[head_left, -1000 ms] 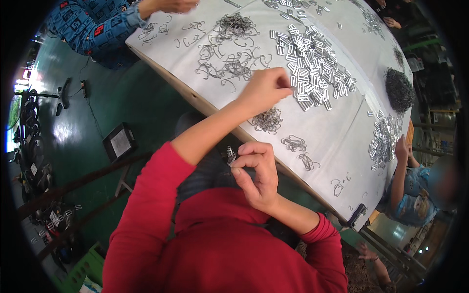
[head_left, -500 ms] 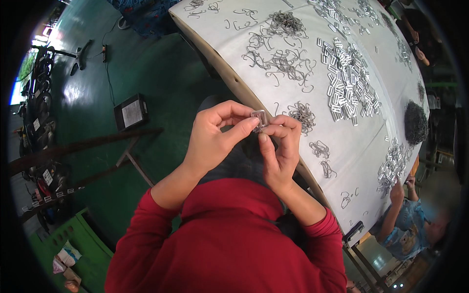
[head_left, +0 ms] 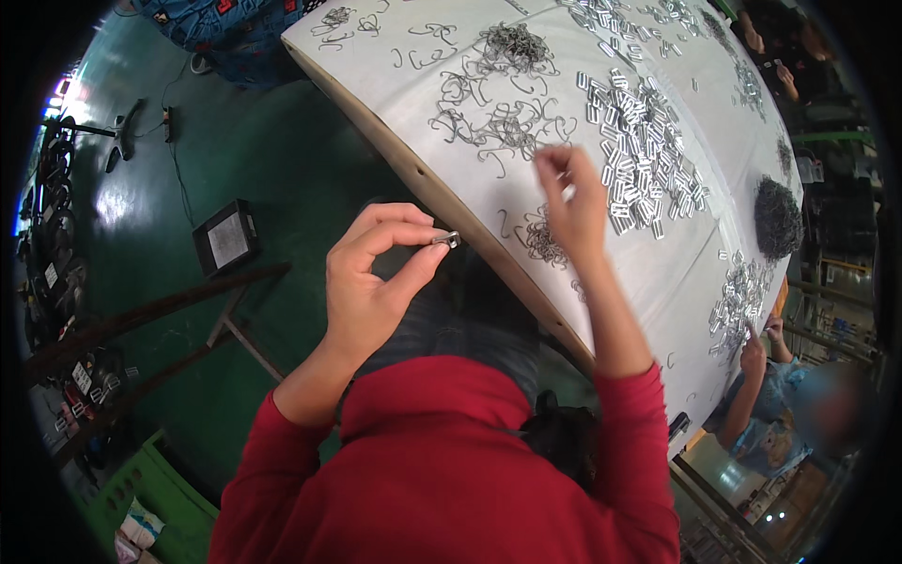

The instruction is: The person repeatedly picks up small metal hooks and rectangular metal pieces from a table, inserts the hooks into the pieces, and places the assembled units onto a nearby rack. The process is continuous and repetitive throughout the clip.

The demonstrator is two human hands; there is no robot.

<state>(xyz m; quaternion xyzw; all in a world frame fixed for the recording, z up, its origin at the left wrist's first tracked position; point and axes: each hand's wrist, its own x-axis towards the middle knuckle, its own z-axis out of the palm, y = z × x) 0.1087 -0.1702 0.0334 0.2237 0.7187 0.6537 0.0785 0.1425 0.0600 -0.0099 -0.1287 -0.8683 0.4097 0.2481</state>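
A small silver metal buckle [head_left: 447, 240] is pinched between the thumb and fingertips of my left hand [head_left: 381, 268], just off the table's edge. My right hand [head_left: 575, 202] hangs over the table, its fingers curled and smeared by motion, so whether it holds anything is unclear. Beneath and beside it lies a small heap of bent wire hooks [head_left: 539, 237]. A wider scatter of wire hooks [head_left: 512, 127] spreads beyond that hand. To its right is a large pile of silver rectangular buckles [head_left: 648, 155].
The white-covered table [head_left: 648, 291] has a wooden edge [head_left: 420, 172]. A dark wire heap [head_left: 778, 218] and more buckles [head_left: 738, 305] lie at the right, where a co-worker's hands [head_left: 754, 355] work. On the green floor at left are a black tray [head_left: 225, 238] and a metal bar frame [head_left: 160, 310].
My right hand has left the buckle and moved up and right over the table. My left hand keeps the buckle, which is now turned. The view has shifted slightly.
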